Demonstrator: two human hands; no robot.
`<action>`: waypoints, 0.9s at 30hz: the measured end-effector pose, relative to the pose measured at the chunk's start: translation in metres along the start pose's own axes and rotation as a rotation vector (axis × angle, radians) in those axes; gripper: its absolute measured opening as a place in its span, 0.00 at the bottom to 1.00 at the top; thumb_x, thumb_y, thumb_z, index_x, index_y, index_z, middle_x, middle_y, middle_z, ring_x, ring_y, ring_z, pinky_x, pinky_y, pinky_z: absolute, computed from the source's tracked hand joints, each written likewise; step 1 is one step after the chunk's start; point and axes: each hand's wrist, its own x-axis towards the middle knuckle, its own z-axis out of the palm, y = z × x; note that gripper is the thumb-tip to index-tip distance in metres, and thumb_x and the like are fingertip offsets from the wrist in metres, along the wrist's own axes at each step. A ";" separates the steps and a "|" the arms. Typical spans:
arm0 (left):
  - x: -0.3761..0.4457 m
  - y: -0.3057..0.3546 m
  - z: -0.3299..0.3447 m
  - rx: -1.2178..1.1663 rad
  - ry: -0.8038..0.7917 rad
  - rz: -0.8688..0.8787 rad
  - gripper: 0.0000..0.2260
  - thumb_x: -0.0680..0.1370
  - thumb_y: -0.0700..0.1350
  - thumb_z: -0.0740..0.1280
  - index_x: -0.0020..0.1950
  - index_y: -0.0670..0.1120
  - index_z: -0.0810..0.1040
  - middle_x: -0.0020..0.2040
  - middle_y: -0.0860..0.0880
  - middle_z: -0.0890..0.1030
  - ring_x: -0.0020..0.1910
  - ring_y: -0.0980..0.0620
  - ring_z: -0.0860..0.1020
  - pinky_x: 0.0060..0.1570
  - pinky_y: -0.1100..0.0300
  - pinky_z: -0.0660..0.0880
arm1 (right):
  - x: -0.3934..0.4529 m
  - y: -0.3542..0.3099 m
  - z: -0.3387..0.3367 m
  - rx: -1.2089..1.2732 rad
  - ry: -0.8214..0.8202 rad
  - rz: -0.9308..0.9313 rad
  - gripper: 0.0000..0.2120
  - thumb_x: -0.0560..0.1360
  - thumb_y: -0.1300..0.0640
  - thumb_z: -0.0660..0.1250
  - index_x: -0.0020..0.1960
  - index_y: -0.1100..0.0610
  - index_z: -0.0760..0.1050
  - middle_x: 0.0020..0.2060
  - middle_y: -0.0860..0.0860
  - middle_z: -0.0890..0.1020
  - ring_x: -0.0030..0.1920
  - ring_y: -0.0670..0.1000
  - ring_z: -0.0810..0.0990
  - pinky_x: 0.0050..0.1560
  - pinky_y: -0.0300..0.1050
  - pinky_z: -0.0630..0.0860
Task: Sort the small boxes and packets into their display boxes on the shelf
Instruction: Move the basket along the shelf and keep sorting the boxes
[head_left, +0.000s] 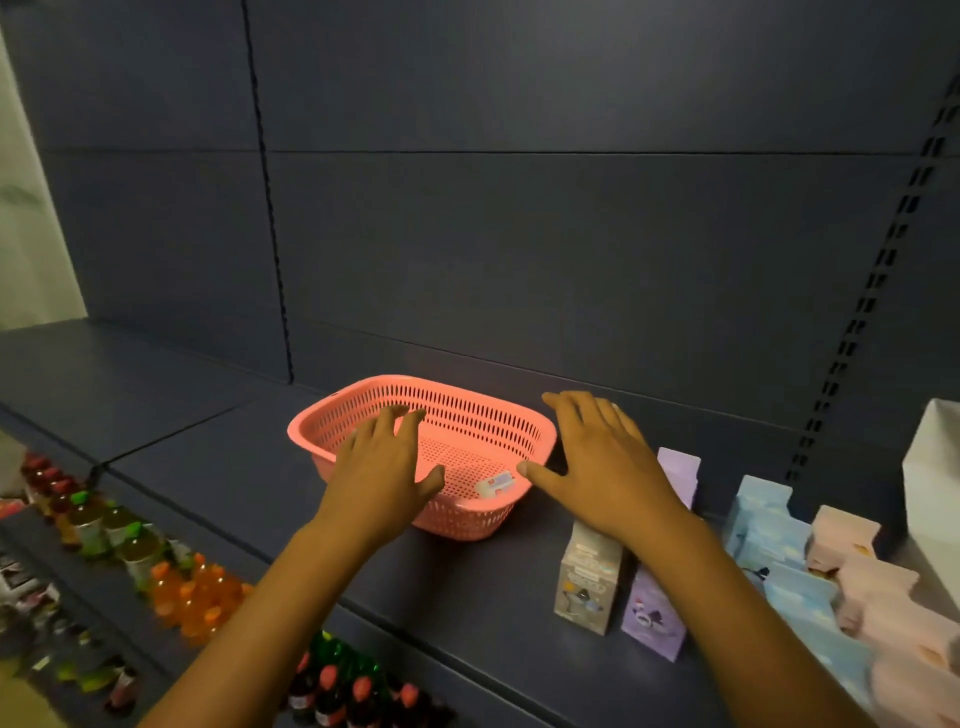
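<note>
- Basket (483, 410), pink and perforated, sits on the dark shelf (218, 457) near the back wall; one small white packet (496, 484) lies inside on its floor, toward the near right corner.
- Left hand (384, 470) is over the basket's near left rim, fingers straight and spread, grip released, holding nothing.
- Right hand (605, 467) hovers just beside the basket's right end, fingers also straight, grip released (whether its thumb touches the rim I cannot tell).
- Display boxes stand along the shelf's right part: grey box (587, 582) nearest the front edge, purple box (652, 621) beside it, then blue box (779, 545) and pink box (872, 582) further right.
- Bottles (192, 597) with orange and green caps fill the lower shelf at left.
</note>
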 end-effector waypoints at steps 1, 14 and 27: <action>0.003 -0.002 0.003 -0.009 -0.008 0.012 0.32 0.76 0.58 0.65 0.76 0.48 0.59 0.73 0.48 0.63 0.71 0.46 0.64 0.68 0.48 0.66 | 0.000 -0.001 0.002 -0.004 -0.001 0.016 0.38 0.72 0.33 0.62 0.75 0.49 0.54 0.72 0.48 0.63 0.72 0.51 0.61 0.74 0.49 0.55; 0.068 -0.009 0.043 -0.126 -0.177 0.123 0.30 0.74 0.58 0.67 0.73 0.49 0.63 0.70 0.48 0.67 0.65 0.47 0.69 0.62 0.49 0.72 | 0.047 -0.009 0.031 -0.079 -0.003 0.089 0.38 0.72 0.33 0.62 0.75 0.50 0.55 0.71 0.48 0.64 0.71 0.52 0.62 0.74 0.50 0.57; 0.121 0.018 0.081 -0.054 -0.693 0.298 0.28 0.73 0.55 0.71 0.69 0.46 0.69 0.65 0.47 0.74 0.60 0.47 0.75 0.59 0.52 0.73 | 0.046 -0.010 0.031 -0.184 0.036 0.274 0.37 0.72 0.34 0.62 0.74 0.50 0.56 0.70 0.49 0.64 0.71 0.52 0.63 0.73 0.50 0.59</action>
